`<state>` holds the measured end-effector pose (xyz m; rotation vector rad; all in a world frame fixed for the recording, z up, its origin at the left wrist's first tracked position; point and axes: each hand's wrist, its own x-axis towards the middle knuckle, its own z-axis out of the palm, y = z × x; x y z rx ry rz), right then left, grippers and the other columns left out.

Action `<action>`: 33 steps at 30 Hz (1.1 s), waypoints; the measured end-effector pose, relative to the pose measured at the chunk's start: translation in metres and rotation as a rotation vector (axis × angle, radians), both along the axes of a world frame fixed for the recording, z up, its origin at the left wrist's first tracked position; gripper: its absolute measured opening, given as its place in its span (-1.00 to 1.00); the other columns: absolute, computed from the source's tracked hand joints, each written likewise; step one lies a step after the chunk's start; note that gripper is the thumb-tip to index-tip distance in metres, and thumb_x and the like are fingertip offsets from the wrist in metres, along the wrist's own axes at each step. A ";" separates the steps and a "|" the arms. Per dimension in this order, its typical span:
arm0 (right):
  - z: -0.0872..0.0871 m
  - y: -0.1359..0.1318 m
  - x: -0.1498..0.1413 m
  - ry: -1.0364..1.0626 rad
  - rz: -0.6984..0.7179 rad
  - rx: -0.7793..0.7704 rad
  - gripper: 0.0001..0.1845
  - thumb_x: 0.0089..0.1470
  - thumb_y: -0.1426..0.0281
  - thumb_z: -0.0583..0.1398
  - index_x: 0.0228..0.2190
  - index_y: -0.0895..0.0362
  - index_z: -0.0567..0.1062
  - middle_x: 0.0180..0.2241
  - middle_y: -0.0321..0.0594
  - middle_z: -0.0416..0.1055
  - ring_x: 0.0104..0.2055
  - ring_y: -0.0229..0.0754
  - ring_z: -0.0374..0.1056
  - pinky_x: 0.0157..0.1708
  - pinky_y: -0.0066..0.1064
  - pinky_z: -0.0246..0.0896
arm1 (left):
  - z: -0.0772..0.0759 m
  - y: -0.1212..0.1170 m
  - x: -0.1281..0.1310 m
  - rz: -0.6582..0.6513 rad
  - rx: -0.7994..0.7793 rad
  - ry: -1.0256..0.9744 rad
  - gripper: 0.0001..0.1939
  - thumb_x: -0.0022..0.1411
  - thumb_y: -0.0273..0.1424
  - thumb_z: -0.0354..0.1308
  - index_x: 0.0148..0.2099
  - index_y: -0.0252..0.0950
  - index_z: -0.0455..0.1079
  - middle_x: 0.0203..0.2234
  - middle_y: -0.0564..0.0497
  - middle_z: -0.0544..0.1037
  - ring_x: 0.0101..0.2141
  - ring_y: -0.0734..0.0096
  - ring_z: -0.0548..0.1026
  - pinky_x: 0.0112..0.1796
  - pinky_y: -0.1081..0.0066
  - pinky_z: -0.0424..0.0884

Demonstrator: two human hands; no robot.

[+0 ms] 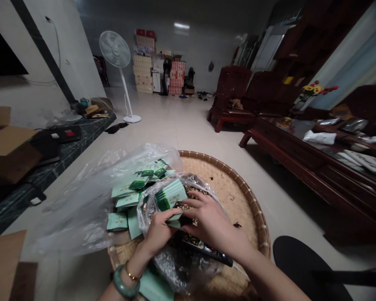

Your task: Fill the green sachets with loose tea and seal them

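My left hand (158, 234) and my right hand (211, 221) meet low in the picture, above a round woven bamboo tray (257, 217). My left fingers pinch a pale green sachet (175, 219), and a jade bangle (125, 282) circles that wrist. My right fingers curl beside the sachet, over dark loose tea (188, 205) in a clear plastic bag (150, 209). A larger clear bag (81, 209) holds several green-printed packets (134, 190). Beneath my right wrist lies a black handled object (207, 253), partly hidden.
A black stone counter (59, 156) with cardboard boxes (9, 144) runs along the left. A dark wooden table (307, 146) and chairs stand right, a round black seat (303, 271) at lower right. A standing fan (119, 71) and stacked cartons (150, 62) are farther back.
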<state>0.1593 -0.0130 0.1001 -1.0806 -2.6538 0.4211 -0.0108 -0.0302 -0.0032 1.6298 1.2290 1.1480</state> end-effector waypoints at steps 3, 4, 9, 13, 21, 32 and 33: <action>0.001 -0.001 -0.008 -0.148 -0.024 0.023 -0.93 -0.03 0.48 0.29 -0.42 0.15 0.61 -0.14 -0.10 0.52 0.14 0.17 0.20 0.08 -0.05 0.12 | 0.000 0.000 0.001 0.009 -0.022 0.012 -0.67 0.00 -0.57 0.16 -0.16 -0.31 0.57 -0.35 -0.01 0.65 -0.33 0.25 0.57 -0.28 0.43 0.41; 0.001 0.000 -0.009 -0.157 -0.024 0.025 -0.93 -0.03 0.51 0.28 -0.43 0.15 0.60 -0.18 -0.10 0.53 0.12 0.14 0.23 0.07 -0.08 0.13 | 0.000 0.000 0.001 0.009 -0.028 0.016 -0.67 0.00 -0.56 0.16 -0.15 -0.31 0.57 -0.36 -0.01 0.65 -0.35 0.26 0.56 -0.30 0.44 0.41; -0.007 0.006 -0.005 0.091 -0.022 0.058 -0.92 0.06 0.40 0.27 -0.36 0.04 0.60 -0.26 -0.25 0.55 0.02 -0.03 0.30 0.05 -0.17 0.15 | 0.001 0.003 0.001 0.020 -0.035 -0.002 -0.74 0.01 -0.51 0.20 -0.20 -0.35 0.57 -0.46 0.05 0.61 -0.43 0.36 0.50 -0.38 0.49 0.36; -0.012 0.012 0.001 0.273 0.010 0.032 -0.91 0.10 0.36 0.24 -0.35 0.06 0.58 -0.26 -0.25 0.53 -0.06 -0.11 0.33 0.01 -0.24 0.20 | -0.002 0.005 0.001 0.049 -0.069 -0.039 -0.82 -0.01 -0.47 0.25 -0.29 -0.38 0.56 -0.52 0.07 0.56 -0.49 0.41 0.43 -0.43 0.50 0.32; -0.002 0.021 0.027 0.508 -0.168 -0.109 -0.94 0.09 0.43 0.22 -0.41 0.10 0.51 -0.30 -0.20 0.51 -0.20 -0.15 0.40 -0.14 -0.26 0.29 | -0.003 0.008 -0.001 0.076 -0.239 -0.218 -0.71 -0.10 -0.34 0.35 -0.29 -0.40 0.53 -0.36 -0.10 0.64 -0.33 0.20 0.55 -0.23 0.31 0.45; -0.053 0.023 -0.004 0.676 -0.347 -0.447 -0.81 -0.10 0.30 0.30 -0.42 0.16 0.58 -0.50 -0.25 0.48 -0.48 -0.22 0.35 -0.47 -0.43 0.26 | 0.017 0.002 0.008 -0.014 -0.394 -0.410 -0.54 -0.20 -0.26 0.41 -0.22 -0.39 0.47 -0.36 -0.05 0.62 -0.35 0.30 0.53 -0.28 0.40 0.43; -0.054 0.023 -0.006 0.699 -0.365 -0.483 -0.83 -0.11 0.30 0.30 -0.48 0.17 0.58 -0.53 -0.25 0.48 -0.49 -0.23 0.35 -0.49 -0.44 0.25 | 0.018 0.002 0.008 0.004 -0.374 -0.432 -0.55 -0.17 -0.23 0.40 -0.24 -0.39 0.47 -0.40 -0.01 0.61 -0.38 0.34 0.51 -0.32 0.43 0.42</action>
